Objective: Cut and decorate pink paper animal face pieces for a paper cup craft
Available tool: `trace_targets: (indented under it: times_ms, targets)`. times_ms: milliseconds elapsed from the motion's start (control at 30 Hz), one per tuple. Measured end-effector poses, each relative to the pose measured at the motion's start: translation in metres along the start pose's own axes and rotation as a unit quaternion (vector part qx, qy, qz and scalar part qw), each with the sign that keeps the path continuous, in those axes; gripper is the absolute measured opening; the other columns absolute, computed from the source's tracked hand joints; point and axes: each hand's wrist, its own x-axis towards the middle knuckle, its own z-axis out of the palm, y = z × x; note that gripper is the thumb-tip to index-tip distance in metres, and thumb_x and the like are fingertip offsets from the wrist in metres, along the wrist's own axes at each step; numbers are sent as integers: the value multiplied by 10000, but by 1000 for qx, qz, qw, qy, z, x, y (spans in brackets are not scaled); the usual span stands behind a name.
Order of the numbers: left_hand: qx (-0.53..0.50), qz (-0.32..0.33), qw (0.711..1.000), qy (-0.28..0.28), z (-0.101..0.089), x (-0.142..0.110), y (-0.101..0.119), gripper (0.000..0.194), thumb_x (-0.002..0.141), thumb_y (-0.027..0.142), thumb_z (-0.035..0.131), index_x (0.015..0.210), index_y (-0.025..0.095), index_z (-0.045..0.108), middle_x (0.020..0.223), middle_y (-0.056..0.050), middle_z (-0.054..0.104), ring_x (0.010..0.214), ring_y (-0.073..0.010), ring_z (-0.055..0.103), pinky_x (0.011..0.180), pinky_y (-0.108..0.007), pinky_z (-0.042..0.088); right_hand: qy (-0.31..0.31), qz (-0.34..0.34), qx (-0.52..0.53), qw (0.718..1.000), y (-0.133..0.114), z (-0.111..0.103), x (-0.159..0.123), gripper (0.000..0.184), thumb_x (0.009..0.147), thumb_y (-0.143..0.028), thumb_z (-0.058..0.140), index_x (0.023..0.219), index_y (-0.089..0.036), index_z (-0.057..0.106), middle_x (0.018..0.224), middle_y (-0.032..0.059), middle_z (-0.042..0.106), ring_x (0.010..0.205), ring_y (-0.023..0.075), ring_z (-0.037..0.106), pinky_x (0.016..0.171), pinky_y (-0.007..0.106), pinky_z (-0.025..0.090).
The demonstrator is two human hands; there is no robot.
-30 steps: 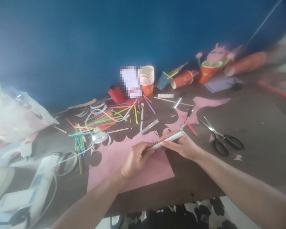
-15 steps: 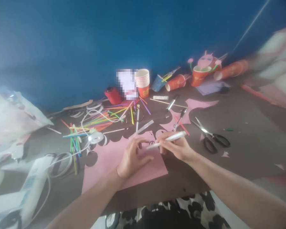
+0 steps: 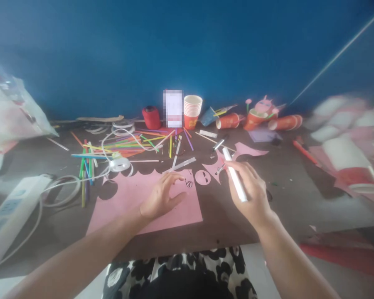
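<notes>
My left hand (image 3: 162, 195) hovers over or rests on the pink paper sheet (image 3: 121, 211), fingers spread and holding nothing. Several curved bites are cut from the sheet's far edge, and a small black drawing (image 3: 188, 182) lies near its right corner. My right hand (image 3: 251, 191) holds a white marker (image 3: 235, 176), tilted across the palm. Its fingertips are beside a pink paper scrap (image 3: 249, 150) and a thin pen (image 3: 220, 169). Between the hands lies a pink paper disc (image 3: 200, 177) with dark marks. My right hand hides most of the scissors.
Coloured sticks (image 3: 124, 147), a white cable (image 3: 60, 190) and a power strip (image 3: 15, 209) lie to the left. At the back stand red thread (image 3: 151, 118) and stacked paper cups (image 3: 192, 111). A decorated cup (image 3: 254, 119) and more cups (image 3: 352, 166) are on the right.
My right hand has moved right, away from my left hand, and the marker has swung from sideways to steeply tilted. The pink disc now lies uncovered. The view has shifted.
</notes>
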Motion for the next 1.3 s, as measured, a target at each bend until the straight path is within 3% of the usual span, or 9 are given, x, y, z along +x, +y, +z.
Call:
trace_targets:
  times_ms: [100,200,400,600,733,800,1100,1200,1300]
  targets:
    - [-5,7,1000,-16,-4,-1,-1,231,821,242,573,1034,196,494,1017,-55,577,883,-164,528,760,-317,476,-105,-38,-138,984,3,-14,11,237,869,-198,467,1073,-214,586,970,63,672,824,192,635,682,286,469]
    - [-4,21,999,-28,-7,-1,-2,193,828,225,560,1010,191,506,957,-47,585,908,-173,527,776,-318,473,-173,-2,-298,939,19,-14,39,219,875,-226,442,1037,-225,591,876,57,683,688,210,642,576,287,436]
    - [26,26,999,-30,-4,-2,-7,146,801,192,554,941,183,513,911,-44,585,900,-190,528,812,-357,463,-210,64,-431,875,48,7,100,268,891,-176,353,1080,-145,540,889,143,662,756,298,654,641,369,443]
    - [32,-5,998,-51,-2,-3,-8,130,790,218,565,908,191,517,905,-40,592,905,-198,542,822,-362,468,-202,60,-310,927,23,34,92,333,868,-180,428,1199,-163,467,1026,130,635,876,256,630,722,355,449]
    - [29,-18,997,-75,0,-3,-12,153,788,259,588,913,195,529,914,-38,607,911,-209,555,828,-372,471,-382,-11,-155,911,7,46,57,252,814,-217,542,1066,-228,559,1002,49,622,949,197,594,806,310,440]
    - [29,-21,997,-74,2,-3,-14,174,784,251,591,937,194,532,929,-40,612,919,-211,559,830,-368,472,-415,-23,-141,899,10,50,47,294,777,-202,583,1070,-215,567,1051,65,593,1030,210,556,875,326,416]
    - [28,-12,998,-55,3,-2,-11,208,773,209,583,975,196,536,943,-36,625,940,-206,572,861,-367,472,-444,37,-129,886,26,55,55,319,729,-204,599,1046,-211,564,1032,58,604,906,200,580,788,307,404]
    - [40,1,998,-41,2,-2,-7,226,790,218,571,1012,201,533,985,-35,629,1004,-213,566,918,-388,445,-413,54,-92,904,25,57,53,203,764,-210,554,966,-209,580,804,9,615,738,159,574,701,278,396]
    - [44,23,998,-30,1,0,-3,278,802,255,576,1069,202,520,1050,-45,621,1044,-220,556,969,-411,407,-337,79,13,938,24,62,47,295,802,-247,525,1094,-205,525,698,-30,563,650,136,545,664,273,403]
